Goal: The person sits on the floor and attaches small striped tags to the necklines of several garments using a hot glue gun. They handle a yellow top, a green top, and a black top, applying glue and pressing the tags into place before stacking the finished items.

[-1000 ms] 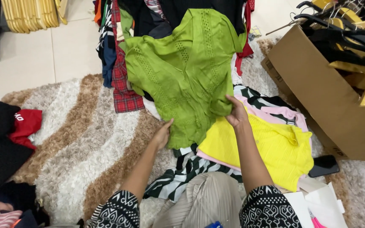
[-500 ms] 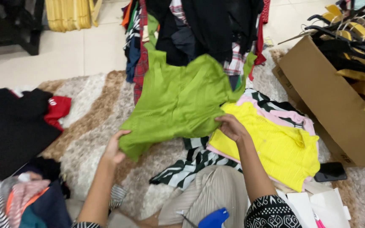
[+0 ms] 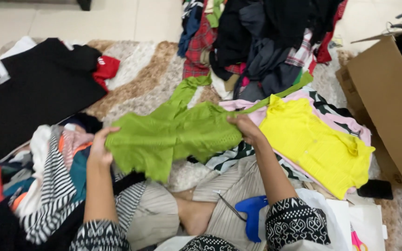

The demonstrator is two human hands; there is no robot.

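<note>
A lime green knit top (image 3: 177,135) hangs folded between my two hands over my lap. My left hand (image 3: 100,146) grips its left edge, above a heap of striped and coloured clothes (image 3: 52,181). My right hand (image 3: 246,129) pinches its right edge, beside a yellow shirt (image 3: 315,144) that lies flat on a pink garment (image 3: 303,100). A long green sleeve or strap trails up and right from the top toward the clothes pile.
A big pile of dark and plaid clothes (image 3: 257,46) sits at the back. A black garment (image 3: 29,93) with a red piece (image 3: 104,69) lies left on the shaggy rug (image 3: 138,79). A cardboard box (image 3: 387,97) stands right. A blue tool (image 3: 252,214) rests on my leg.
The green top has been lifted off the spread position, folded and carried left toward my lap. My view has swung left and down, showing more of the left clothes heap.
</note>
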